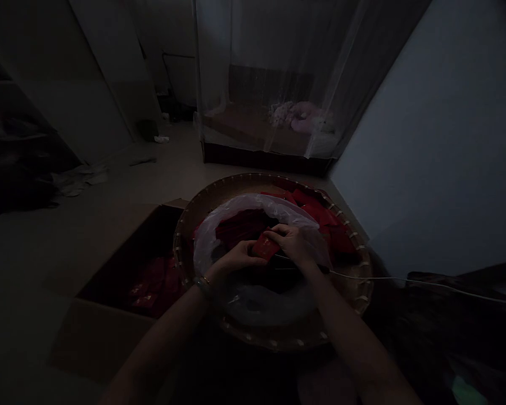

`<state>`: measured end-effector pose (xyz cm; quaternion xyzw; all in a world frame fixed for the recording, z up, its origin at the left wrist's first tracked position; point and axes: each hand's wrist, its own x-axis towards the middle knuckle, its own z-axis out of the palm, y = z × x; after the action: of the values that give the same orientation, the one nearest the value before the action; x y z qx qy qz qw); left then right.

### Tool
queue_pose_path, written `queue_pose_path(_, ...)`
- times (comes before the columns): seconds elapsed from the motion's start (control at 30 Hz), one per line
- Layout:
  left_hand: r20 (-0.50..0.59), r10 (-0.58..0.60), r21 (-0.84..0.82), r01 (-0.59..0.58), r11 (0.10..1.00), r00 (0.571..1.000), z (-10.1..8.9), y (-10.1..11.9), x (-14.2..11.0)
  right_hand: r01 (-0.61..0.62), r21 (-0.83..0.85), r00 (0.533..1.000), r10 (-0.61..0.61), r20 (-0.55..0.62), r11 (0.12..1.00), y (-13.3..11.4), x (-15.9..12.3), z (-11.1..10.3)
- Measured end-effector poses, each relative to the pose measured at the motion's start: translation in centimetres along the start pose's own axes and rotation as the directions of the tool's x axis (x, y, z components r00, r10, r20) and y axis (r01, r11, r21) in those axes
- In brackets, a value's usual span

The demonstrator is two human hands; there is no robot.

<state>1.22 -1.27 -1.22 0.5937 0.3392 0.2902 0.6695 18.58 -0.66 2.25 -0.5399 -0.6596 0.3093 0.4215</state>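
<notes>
A small red packet [265, 247] with gold print is held between both hands over an open, translucent plastic bag [211, 233]. My left hand [238, 256] grips its lower left side, thumb in front. The fingers of my right hand [290, 241] pinch its upper right corner. The bag lies in a round woven bamboo tray [219, 188], with more dark red pieces [240, 228] inside it. Under my right wrist lies a dark handle [324, 270] with a thin shaft and a white cord [375, 277]; its kind is unclear in the dim light.
Red packets [318, 211] are heaped at the tray's right side. An open cardboard box [96, 315] with red packets stands to the left. The cord runs off to the right, near a pale wall [438, 146]. A netted bed [244, 126] stands behind.
</notes>
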Motion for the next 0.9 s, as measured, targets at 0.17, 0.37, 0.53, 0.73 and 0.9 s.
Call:
queue_pose_path(0.17, -0.104, -0.076, -0.08, 0.067, 0.995, 0.992, 0.1, -0.1, 0.1, 0.058, -0.011, 0.998, -0.058, 0.011, 0.998, 0.6, 0.5, 0.3)
queue_pose_path(0.37, -0.265, -0.054, -0.216, -0.005, 0.976, 0.963, -0.4, -1.1, 0.9, 0.083, -0.294, 0.965, -0.002, 0.263, 0.952, 3.9, -1.3, -3.3)
queue_pose_path(0.53, -0.231, -0.031, -0.239, -0.025, 0.971, 0.973, -0.2, -0.7, 0.4, 0.167, -0.749, 0.897, 0.217, 0.386, 0.641, 5.8, -4.4, -4.1)
queue_pose_path(0.73, -0.149, -0.037, -0.251, -0.002, 0.968, 0.988, -0.1, -0.6, 0.2, 0.144, -0.602, 0.902, 0.146, 0.406, 0.786, 5.7, -4.1, -5.1)
queue_pose_path(0.9, -0.094, -0.065, -0.215, 0.044, 0.976, 0.993, 0.2, -0.9, 0.3, -0.131, -0.287, 0.932, 0.216, 0.29, 0.949, 3.1, -3.1, -7.6)
